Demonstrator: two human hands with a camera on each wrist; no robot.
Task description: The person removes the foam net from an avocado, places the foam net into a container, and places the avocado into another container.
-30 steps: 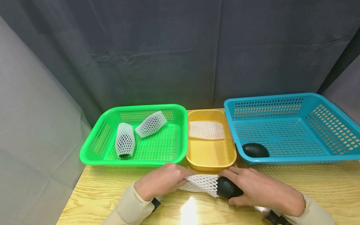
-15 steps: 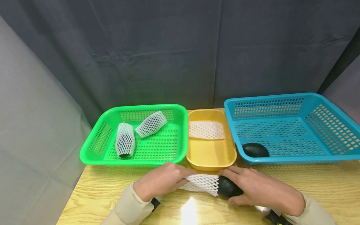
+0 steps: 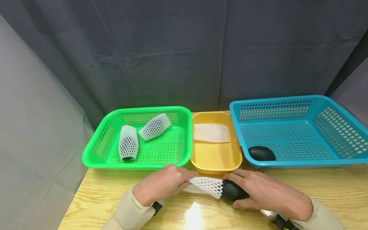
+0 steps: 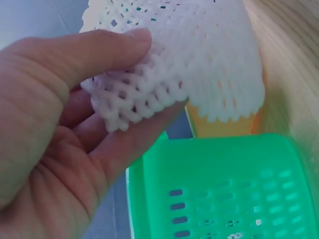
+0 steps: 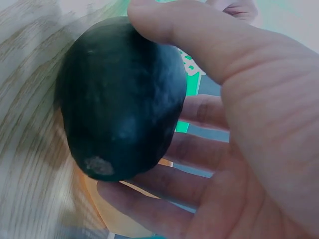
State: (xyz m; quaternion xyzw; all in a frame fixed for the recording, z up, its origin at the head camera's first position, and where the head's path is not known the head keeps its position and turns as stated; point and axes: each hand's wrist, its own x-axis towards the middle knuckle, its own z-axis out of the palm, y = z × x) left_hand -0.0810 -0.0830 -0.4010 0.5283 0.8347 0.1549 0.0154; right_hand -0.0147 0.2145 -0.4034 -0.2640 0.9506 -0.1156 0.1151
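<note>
My left hand point(image 3: 166, 183) pinches one end of a white foam net sleeve point(image 3: 205, 186) between thumb and fingers. The left wrist view shows the thumb lying on the netting point(image 4: 199, 59), with fingers behind it. My right hand point(image 3: 258, 190) grips a dark green, nearly black avocado point(image 3: 232, 191), thumb on the near side and fingers round the far side. The avocado's rounded end is right at the sleeve's open mouth. In the right wrist view a pale stem scar marks the avocado point(image 5: 119, 99) at its lower end. Both hands are low over the wooden table.
A green basket point(image 3: 138, 166) at left holds two avocados in foam nets point(image 3: 128, 143). A yellow tray point(image 3: 215, 159) in the middle bears a flat foam net point(image 3: 211, 133). At right, a blue basket point(image 3: 290, 164) contains one bare avocado point(image 3: 261, 153). Dark cloth hangs behind.
My left hand has shifted very slightly left and up, drawing the net's edge a little with it. My right hand and its avocado stay nearly still.
</note>
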